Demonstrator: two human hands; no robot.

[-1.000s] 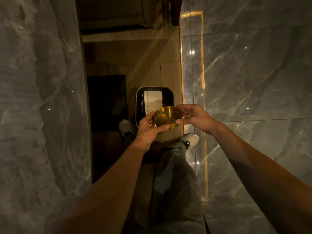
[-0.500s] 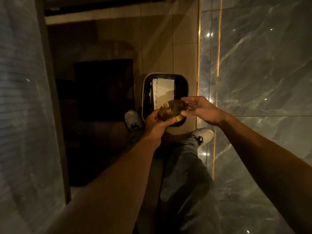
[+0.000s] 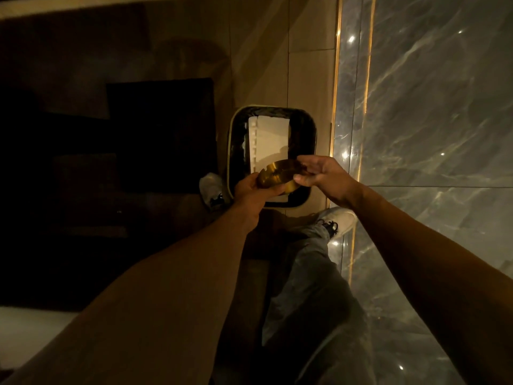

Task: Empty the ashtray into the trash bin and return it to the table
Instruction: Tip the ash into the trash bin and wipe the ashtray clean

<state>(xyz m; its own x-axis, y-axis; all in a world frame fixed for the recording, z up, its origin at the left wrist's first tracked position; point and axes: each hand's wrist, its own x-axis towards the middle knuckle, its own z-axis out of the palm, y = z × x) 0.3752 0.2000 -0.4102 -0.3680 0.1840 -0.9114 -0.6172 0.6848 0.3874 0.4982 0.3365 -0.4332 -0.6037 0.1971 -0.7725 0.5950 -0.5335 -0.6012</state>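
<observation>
A round brass ashtray (image 3: 277, 176) with notches in its rim is held over the near end of a black, bag-lined trash bin (image 3: 236, 140) on the floor. It is tilted away from me toward the bin's mouth. My left hand (image 3: 254, 191) grips its near left edge. My right hand (image 3: 323, 173) pinches its right rim with thumb and fingers. A pale folded sheet (image 3: 270, 143) lies inside the bin. What the ashtray holds is too dark to tell.
A grey marble wall (image 3: 430, 120) with a lit gold strip rises on the right. A dark mat (image 3: 161, 129) lies left of the bin on tan floor tiles. My white shoes (image 3: 340, 219) stand at the bin's near end.
I have come closer to the bin, and the ashtray has moved over its near end and tilted further away from me. Both hands kept their hold.
</observation>
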